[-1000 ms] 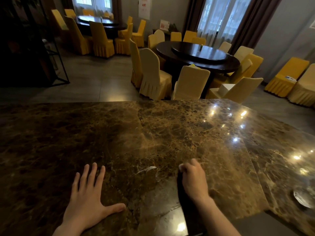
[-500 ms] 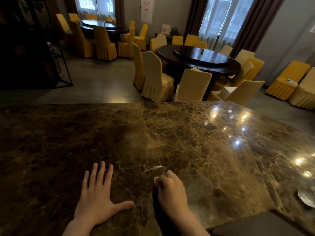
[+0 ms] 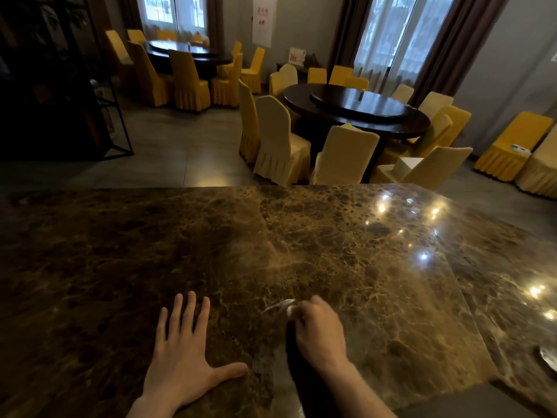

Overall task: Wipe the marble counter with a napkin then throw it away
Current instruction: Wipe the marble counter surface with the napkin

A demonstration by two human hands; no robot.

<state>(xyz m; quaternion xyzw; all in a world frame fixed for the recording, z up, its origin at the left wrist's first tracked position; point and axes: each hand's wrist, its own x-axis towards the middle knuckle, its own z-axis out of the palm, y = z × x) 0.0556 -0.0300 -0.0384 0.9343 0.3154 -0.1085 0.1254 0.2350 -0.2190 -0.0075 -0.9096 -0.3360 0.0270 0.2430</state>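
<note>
Head cam: left hand (image 3: 184,354) flat on the brown marble surface (image 3: 376,267), palm down, fingers (image 3: 190,309) spread wide, thumb out to the right. Right hand (image 3: 319,330) just beside it, knuckles up, fingers curled tight on a white napkin (image 3: 290,309); only a small bit shows at the fingertips, pressed to the surface near the front edge. Bkgd: round dark tables w/ yellow-covered chairs (image 3: 281,140).

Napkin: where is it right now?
Head view, low centre: the napkin is balled in the right hand on the marble counter, right of the flat left hand.
</note>
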